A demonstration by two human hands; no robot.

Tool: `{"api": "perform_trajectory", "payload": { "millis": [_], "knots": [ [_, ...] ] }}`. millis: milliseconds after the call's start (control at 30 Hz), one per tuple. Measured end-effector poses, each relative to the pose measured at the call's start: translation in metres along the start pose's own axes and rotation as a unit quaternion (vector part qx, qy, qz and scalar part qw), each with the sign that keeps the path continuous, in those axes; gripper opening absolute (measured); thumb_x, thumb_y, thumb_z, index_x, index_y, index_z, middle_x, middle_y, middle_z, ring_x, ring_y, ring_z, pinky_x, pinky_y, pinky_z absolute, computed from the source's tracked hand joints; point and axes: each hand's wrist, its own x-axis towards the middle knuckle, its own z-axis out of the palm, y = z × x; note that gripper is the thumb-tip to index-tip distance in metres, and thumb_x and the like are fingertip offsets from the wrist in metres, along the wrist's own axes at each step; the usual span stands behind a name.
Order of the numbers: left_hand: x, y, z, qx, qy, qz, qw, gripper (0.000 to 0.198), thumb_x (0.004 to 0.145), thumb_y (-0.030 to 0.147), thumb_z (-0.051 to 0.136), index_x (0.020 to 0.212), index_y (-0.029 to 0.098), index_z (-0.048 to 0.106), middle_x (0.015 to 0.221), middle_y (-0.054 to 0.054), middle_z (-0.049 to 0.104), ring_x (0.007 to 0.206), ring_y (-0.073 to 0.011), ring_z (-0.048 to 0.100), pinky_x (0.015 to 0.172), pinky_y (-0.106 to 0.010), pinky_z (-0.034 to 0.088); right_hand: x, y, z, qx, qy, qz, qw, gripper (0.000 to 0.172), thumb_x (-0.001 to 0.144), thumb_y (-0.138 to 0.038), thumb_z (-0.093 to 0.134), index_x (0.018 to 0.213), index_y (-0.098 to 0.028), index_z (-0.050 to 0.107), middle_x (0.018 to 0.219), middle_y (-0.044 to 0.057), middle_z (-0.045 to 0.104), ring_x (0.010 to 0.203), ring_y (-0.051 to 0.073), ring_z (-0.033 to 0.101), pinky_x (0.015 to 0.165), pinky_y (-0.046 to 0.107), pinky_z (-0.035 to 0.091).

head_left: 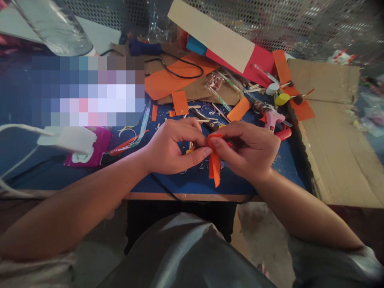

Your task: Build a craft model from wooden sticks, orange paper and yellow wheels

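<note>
A folded orange strip (215,170), of paper or thin felt, hangs with its two tails pointing down over the front of the table. My right hand (250,148) pinches its upper part between thumb and curled fingers. From the other side, the thumb and index finger of my left hand (177,146) close on the strip's left edge. Behind my fingers lie dark-handled pliers or cutters (205,119), partly hidden. Just past my right hand is a pink glue gun (274,119).
Orange offcuts (180,103), thin sticks and scraps litter the blue tabletop (168,184). Coloured sheets (216,38) lie at the back. Cardboard (339,160) covers the right side. A white charger (69,141) sits in a magenta power strip (103,140) at left, near a clear bottle (60,30).
</note>
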Motion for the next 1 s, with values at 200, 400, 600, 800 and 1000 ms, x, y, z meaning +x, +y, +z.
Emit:
{"api": "perform_trajectory", "payload": {
  "millis": [200,400,600,800,1000],
  "knots": [
    [0.0000,-0.0005,0.0045,0.011,-0.003,0.007,1.000,0.025,0.096,0.037,0.085,0.076,0.024,0.076,0.070,-0.003,0.076,0.072,-0.0182,0.067,0.071,-0.034,0.057,0.0004,-0.0038,0.0007,-0.051,0.008,-0.007,0.999,0.013,0.097,-0.034,0.084,0.084,-0.030,0.083,0.080,0.003,0.085,0.060,0.019,0.072,0.059,0.034,0.061],
    [-0.0011,-0.0009,0.0046,0.024,0.014,0.019,0.999,0.019,0.095,0.029,0.083,0.078,0.024,0.075,0.067,-0.001,0.073,0.071,-0.0178,0.065,0.067,-0.033,0.055,-0.0018,-0.0016,0.0017,-0.032,0.029,-0.011,0.999,0.014,0.099,-0.036,0.082,0.086,-0.031,0.084,0.080,0.003,0.086,0.057,0.018,0.069,0.054,0.034,0.058],
    [0.0001,-0.0012,0.0034,0.032,0.015,0.043,0.998,0.018,0.096,0.025,0.080,0.079,0.024,0.075,0.067,-0.001,0.074,0.070,-0.0168,0.064,0.068,-0.032,0.055,-0.0040,0.0022,0.0045,-0.003,0.044,0.021,0.999,0.018,0.099,-0.043,0.083,0.087,-0.030,0.085,0.077,0.003,0.084,0.058,0.019,0.069,0.051,0.034,0.054],
    [0.0000,-0.0010,0.0029,0.036,0.011,0.049,0.998,0.017,0.096,0.022,0.080,0.079,0.023,0.074,0.069,-0.001,0.074,0.071,-0.0163,0.064,0.069,-0.031,0.056,-0.0047,0.0033,0.0069,0.022,0.051,0.022,0.998,0.020,0.100,-0.045,0.083,0.087,-0.029,0.085,0.074,0.002,0.082,0.055,0.017,0.065,0.048,0.033,0.050],
    [-0.0003,-0.0007,0.0025,0.047,0.006,0.039,0.998,0.018,0.096,0.024,0.079,0.078,0.023,0.075,0.068,-0.001,0.073,0.073,-0.0173,0.065,0.069,-0.032,0.056,-0.0057,0.0051,0.0064,0.026,0.041,0.037,0.998,0.024,0.100,-0.050,0.084,0.088,-0.029,0.085,0.076,0.003,0.082,0.057,0.017,0.066,0.051,0.033,0.053]
  ]
}}
